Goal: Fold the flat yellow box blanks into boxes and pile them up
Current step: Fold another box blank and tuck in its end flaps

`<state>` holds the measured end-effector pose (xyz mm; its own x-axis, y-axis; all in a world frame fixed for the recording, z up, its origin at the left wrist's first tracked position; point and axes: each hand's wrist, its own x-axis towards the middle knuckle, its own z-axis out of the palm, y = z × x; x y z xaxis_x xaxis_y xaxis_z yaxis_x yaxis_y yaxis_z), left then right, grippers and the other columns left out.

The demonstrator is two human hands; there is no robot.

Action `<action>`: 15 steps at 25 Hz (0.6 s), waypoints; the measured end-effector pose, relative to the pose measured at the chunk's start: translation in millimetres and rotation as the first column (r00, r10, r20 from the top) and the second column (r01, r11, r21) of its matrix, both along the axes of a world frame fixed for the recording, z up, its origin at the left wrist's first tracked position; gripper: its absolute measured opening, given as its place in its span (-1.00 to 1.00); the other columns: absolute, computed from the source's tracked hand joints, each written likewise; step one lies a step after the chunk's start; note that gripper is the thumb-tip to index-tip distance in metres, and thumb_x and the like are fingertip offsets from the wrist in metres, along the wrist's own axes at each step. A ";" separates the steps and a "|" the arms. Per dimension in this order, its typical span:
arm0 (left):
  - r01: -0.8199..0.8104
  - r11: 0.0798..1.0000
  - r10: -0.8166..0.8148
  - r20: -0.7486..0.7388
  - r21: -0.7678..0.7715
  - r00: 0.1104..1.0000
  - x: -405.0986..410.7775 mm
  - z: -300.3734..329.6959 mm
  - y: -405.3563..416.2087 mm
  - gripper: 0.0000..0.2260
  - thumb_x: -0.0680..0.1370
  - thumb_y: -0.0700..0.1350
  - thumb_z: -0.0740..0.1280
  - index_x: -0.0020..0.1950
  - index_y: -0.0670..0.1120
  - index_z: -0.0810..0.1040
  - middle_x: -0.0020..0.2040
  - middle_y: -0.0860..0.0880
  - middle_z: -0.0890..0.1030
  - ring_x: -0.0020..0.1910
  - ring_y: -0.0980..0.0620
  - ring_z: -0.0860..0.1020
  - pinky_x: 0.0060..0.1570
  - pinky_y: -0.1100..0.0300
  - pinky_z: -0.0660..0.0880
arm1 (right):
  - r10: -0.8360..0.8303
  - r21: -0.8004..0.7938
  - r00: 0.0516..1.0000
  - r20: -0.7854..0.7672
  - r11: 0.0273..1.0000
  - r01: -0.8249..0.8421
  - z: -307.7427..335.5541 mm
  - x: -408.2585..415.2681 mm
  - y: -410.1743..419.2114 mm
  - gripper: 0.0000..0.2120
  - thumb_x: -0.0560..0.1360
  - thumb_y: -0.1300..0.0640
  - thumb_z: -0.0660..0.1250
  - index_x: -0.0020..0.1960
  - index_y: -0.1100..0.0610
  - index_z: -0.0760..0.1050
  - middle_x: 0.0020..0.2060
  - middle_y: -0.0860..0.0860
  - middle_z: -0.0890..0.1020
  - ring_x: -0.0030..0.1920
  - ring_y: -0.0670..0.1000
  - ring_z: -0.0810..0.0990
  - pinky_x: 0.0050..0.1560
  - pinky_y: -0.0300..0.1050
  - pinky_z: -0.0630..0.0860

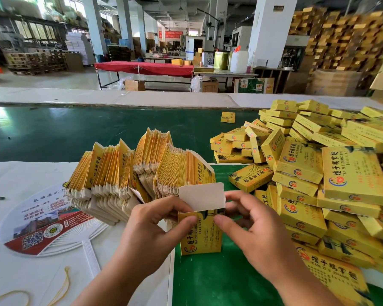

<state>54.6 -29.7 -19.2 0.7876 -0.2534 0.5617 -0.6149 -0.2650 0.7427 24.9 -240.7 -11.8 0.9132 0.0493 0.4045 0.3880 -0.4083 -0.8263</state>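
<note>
You hold one yellow box (200,234) upright between both hands, low over the desk (13,180), where the white covering meets a green mat (219,281). Your left hand (157,221) has its fingers (175,207) curled round the box's upper left corner, thumb pressed on the printed front face. Your right hand (250,219) pinches the upper right corner, thumb on the front and the other fingers curled behind the edge. The box's white top flap (202,196) stands open and upright just above your fingertips, its blank inner side turned toward you.

Just beyond your left fingers, a thick fanned stack of flat blanks (128,171) stands on edge on the white covering, leaning in several bundles; the nearest bundle is close behind the flap. Left of your left hand, a round printed hand fan (47,219) lies flat on the desk, its white handle pointing toward you, partly tucked under the blanks. A yellow cord (64,283) lies on the covering near your left forearm.

To the right of your right fingers, a big loose pile of folded boxes (318,173) spreads from beside your wrist outward and away. One lone box (227,117) sits well beyond the pile on the green belt (75,131) that runs across the far side of the desk.
</note>
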 end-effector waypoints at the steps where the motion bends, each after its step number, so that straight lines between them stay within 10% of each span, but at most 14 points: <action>1: -0.015 1.000 0.015 0.011 0.005 1.000 -0.4 -0.1 -0.8 -0.89 0.47 0.07 0.40 -0.12 0.05 0.64 -0.19 0.09 0.69 -0.19 0.00 0.65 -0.26 0.16 0.59 | -0.034 0.028 0.998 0.051 0.999 0.032 -0.2 -0.1 -0.2 -0.66 0.37 -0.15 0.38 0.12 -0.12 0.53 -0.09 -0.20 0.69 -0.06 -0.17 0.66 -0.14 -0.28 0.60; 15: -0.023 1.000 0.024 -0.024 0.015 0.999 0.1 0.3 1.2 -0.87 0.48 0.10 0.38 -0.12 0.06 0.63 -0.18 0.10 0.69 -0.16 0.00 0.65 -0.24 0.10 0.60 | 0.062 -0.028 0.979 0.192 0.998 -0.058 1.3 -1.0 2.2 -0.67 0.47 0.16 0.39 0.18 -0.14 0.48 -0.05 -0.18 0.61 -0.02 -0.09 0.61 -0.11 -0.40 0.51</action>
<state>54.7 -28.5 -18.9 0.8065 -0.2430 0.5390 -0.5907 -0.2903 0.7529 23.9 -238.5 -10.5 0.8133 0.1125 0.5709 0.5635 -0.3971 -0.7244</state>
